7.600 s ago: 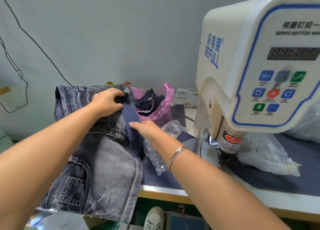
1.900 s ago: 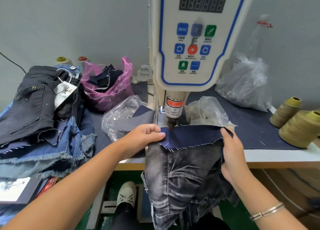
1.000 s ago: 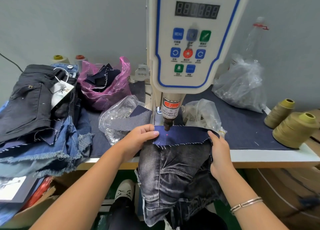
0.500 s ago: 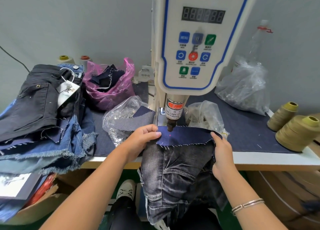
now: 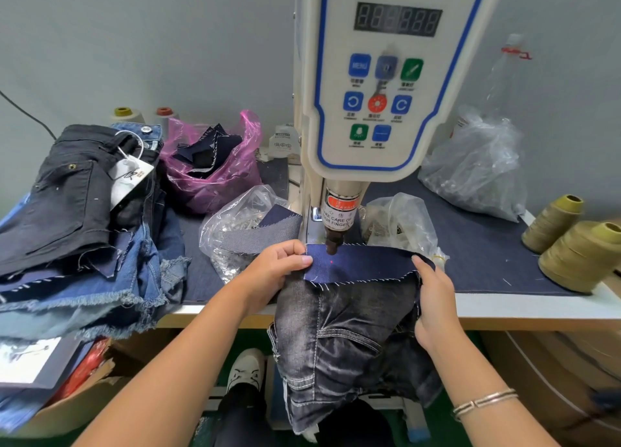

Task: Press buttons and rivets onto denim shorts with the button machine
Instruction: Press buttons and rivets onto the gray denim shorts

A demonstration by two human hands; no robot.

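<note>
Nearby, pink bag (image 5: 215,174) behind-left, thread cones (image 5: 583,255) right — shorts pile (image 5: 77,218) left

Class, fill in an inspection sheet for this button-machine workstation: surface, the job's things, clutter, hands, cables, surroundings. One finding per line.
Surface: table with a dark blue cloth cover and a white front edge.
Job's things: grey denim shorts hang over the table edge; their navy waistband lies under the button machine, a red light dot on it.
Clutter: pile of shorts, pink bag, clear bags, thread cones.
Hands: left hand pinches the waistband's left end; right hand holds its right end.
Cables: black cable on the wall.
Surroundings: grey wall; shoe below.
</note>
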